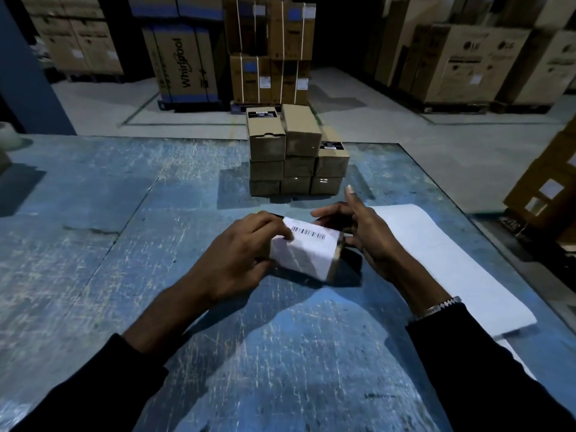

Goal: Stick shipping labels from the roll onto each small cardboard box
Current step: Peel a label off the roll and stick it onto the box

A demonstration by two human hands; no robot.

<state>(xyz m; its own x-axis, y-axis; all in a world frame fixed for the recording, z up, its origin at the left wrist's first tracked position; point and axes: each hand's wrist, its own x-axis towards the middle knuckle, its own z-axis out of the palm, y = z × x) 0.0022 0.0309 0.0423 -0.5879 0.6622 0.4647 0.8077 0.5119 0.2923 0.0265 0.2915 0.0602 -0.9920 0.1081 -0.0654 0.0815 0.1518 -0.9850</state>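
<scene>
A small cardboard box (335,260) lies on the blue table (124,232), its top and near side wrapped in a white barcode label (307,247). My left hand (243,247) grips the box's left end, fingertips on the label beside the barcode. My right hand (361,229) is at the box's right end, thumb and lower fingers against it, index finger pointing up. A long white strip of label backing (452,263) trails to the right. Several more small boxes (296,154) are stacked at the table's far edge.
A white roll (7,135) sits at the table's far left corner. Large appliance cartons (184,63) stand on the floor beyond, and more cartons (548,188) sit close to the table's right edge.
</scene>
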